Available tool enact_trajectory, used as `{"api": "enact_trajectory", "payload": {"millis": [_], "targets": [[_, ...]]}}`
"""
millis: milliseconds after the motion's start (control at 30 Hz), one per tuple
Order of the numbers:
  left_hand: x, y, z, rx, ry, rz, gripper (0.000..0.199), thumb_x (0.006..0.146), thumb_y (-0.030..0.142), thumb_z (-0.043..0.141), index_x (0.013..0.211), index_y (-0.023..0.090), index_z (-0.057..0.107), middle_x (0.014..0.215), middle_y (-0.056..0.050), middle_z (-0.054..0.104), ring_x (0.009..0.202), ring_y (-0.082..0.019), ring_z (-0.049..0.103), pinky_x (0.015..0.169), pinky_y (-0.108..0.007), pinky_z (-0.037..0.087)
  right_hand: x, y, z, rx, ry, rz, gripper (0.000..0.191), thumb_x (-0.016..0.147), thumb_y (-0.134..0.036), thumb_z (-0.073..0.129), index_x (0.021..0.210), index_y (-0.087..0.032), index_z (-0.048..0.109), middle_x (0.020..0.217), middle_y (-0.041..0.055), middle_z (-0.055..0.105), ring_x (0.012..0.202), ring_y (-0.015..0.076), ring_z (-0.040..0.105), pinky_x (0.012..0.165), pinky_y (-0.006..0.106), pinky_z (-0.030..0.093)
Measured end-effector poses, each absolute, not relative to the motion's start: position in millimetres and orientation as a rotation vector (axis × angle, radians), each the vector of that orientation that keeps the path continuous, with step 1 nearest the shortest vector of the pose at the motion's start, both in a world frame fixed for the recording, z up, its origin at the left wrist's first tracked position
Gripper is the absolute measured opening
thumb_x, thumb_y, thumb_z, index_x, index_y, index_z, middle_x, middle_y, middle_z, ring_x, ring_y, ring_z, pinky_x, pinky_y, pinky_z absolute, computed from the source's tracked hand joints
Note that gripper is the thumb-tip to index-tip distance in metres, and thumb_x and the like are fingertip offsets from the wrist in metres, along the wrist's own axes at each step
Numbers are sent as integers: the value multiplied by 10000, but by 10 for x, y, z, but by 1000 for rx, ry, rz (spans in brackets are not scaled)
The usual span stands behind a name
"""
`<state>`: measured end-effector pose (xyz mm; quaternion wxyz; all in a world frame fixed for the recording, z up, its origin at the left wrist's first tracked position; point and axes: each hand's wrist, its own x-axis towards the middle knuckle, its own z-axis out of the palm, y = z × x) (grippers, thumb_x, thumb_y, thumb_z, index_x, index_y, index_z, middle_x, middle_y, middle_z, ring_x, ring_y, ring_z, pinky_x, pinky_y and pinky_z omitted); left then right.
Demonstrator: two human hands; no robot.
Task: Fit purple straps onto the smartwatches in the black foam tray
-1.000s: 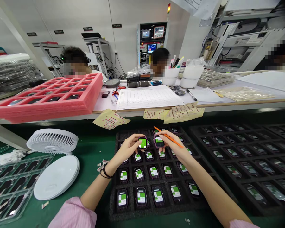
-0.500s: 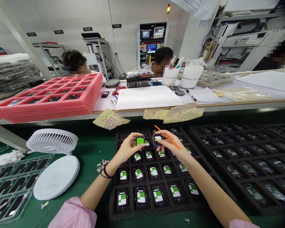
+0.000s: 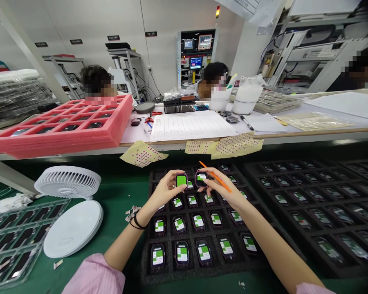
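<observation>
Fingers of the left hand (image 3: 163, 192) pinched a smartwatch (image 3: 181, 180) by its edges above a black foam tray (image 3: 145, 271); those of the right hand (image 3: 222, 190) gripped a second watch (image 3: 201, 179) and an orange pen (image 3: 217, 182). The watches looked light and stiff, best held by their case sides.

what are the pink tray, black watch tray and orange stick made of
The pink tray looks like soft foam, matte with a spongy cut edge. The black watch tray seems to be foam too, matte and grainy. The orange stick looks like smooth plastic, though painted wood is possible.
</observation>
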<state>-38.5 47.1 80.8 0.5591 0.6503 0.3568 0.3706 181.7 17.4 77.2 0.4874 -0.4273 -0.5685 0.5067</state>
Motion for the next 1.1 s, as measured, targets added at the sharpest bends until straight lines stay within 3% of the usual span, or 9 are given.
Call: {"api": "enact_trajectory", "payload": {"millis": [300,500,567,767,1100], "targets": [[-378,462,797,1555,818,870,441,782,348,679,1150,187,498,1047,-70,595,817,-149,609,719,-278,516,1805,201,731,-1031,-1340,1223,311,805,-402,657,1043,-219,578,978,54,615,592,146,673,465,252,499],[-363,461,812,1550,825,885,414,800,369,652,1135,182,495,1053,-66,578,743,-119,577,652,-255,509,1798,194,760,-1048,-1272,1222,256,852,-431,588,979,-210,602,702,-3,602,514,152,639,449,269,490],[-365,465,810,1546,822,896,406,802,374,648,1128,179,502,1061,-66,577,734,-110,561,625,-238,496,1809,196,756,-1035,-1284,1232,257,849,-426,594,987,-209,602,732,4,608,534,156,649,453,266,491],[-387,485,790,1540,833,889,420,813,396,637,1144,176,498,1069,-68,579,711,-103,563,525,-197,417,1835,197,747,-1001,-1347,1250,308,839,-412,610,1093,-240,575,1070,80,594,681,180,696,493,270,516],[-388,491,793,1540,834,889,424,813,403,637,1146,181,499,1062,-68,589,708,-105,562,519,-198,409,1808,198,761,-1018,-1297,1230,286,824,-430,626,1010,-215,594,843,30,613,576,159,663,463,266,491]]}}
